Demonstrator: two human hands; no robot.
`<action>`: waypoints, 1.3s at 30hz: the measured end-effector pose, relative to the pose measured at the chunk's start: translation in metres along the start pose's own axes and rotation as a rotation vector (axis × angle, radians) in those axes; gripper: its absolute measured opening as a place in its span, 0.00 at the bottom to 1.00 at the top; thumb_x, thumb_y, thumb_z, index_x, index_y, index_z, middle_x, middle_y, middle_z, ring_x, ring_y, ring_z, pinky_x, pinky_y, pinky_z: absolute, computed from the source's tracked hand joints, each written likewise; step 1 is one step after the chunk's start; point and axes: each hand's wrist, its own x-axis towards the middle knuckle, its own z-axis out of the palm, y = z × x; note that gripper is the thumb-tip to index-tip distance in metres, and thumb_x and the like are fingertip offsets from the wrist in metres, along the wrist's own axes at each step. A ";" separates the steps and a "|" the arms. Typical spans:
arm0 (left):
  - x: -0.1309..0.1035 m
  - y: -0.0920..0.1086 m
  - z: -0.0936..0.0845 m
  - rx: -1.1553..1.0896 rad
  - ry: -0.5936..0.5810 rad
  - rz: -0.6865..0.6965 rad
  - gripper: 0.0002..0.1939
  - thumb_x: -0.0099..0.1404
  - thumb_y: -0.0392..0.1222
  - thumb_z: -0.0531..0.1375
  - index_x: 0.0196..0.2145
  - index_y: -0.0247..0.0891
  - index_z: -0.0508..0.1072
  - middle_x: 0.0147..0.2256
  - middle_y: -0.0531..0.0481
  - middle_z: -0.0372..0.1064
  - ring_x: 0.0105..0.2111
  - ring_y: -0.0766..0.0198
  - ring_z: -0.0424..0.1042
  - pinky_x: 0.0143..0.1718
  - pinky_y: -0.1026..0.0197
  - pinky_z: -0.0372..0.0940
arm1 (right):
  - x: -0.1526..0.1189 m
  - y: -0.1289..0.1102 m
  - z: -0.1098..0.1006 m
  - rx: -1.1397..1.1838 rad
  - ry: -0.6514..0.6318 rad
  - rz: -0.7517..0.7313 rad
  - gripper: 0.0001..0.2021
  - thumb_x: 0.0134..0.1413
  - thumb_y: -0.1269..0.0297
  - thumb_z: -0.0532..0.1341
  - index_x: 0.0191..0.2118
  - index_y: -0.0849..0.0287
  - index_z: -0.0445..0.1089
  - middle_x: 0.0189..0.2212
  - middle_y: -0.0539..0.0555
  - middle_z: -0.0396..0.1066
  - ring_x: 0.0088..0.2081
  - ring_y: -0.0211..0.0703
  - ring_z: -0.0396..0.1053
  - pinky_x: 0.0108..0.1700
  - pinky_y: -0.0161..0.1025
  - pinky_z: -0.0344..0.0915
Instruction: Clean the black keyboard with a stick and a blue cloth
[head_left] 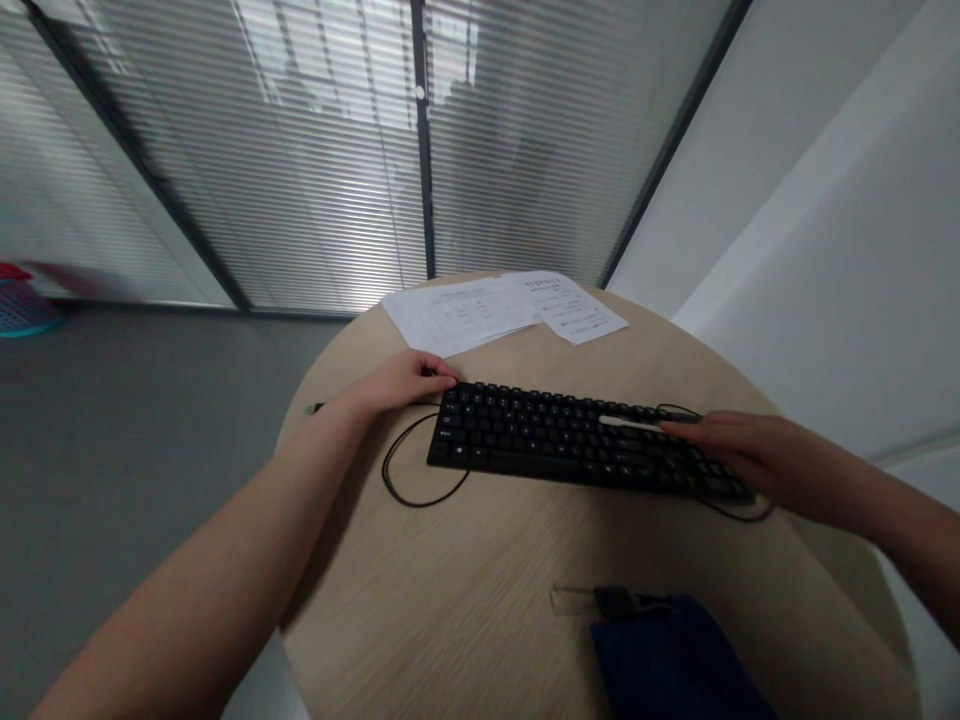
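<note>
A black computer keyboard lies across the round wooden table, its keys facing up. At its upper left corner, my left hand is closed, thumb and fingers gripping the edge. My right hand is over the keyboard's right end, closed on a slim white stick. The stick points left above the keys, and its tip is slightly thicker; whether it is a brush or a swab I cannot make out. A black cable loops out from the keyboard's left side, with a USB plug left of my forearm.
Printed paper sheets lie at the table's far edge. Near the front is a dark blue cloth item with a clear piece beside it. Beyond the round table are a blinds-covered glass partition, a white wall and a basket.
</note>
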 end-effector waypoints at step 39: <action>0.000 0.009 -0.005 0.038 -0.021 -0.048 0.19 0.58 0.55 0.63 0.40 0.39 0.81 0.37 0.48 0.80 0.38 0.58 0.76 0.44 0.56 0.70 | 0.021 -0.023 0.024 -0.144 -0.080 -0.110 0.26 0.61 0.75 0.52 0.59 0.45 0.71 0.35 0.52 0.74 0.32 0.38 0.69 0.37 0.36 0.64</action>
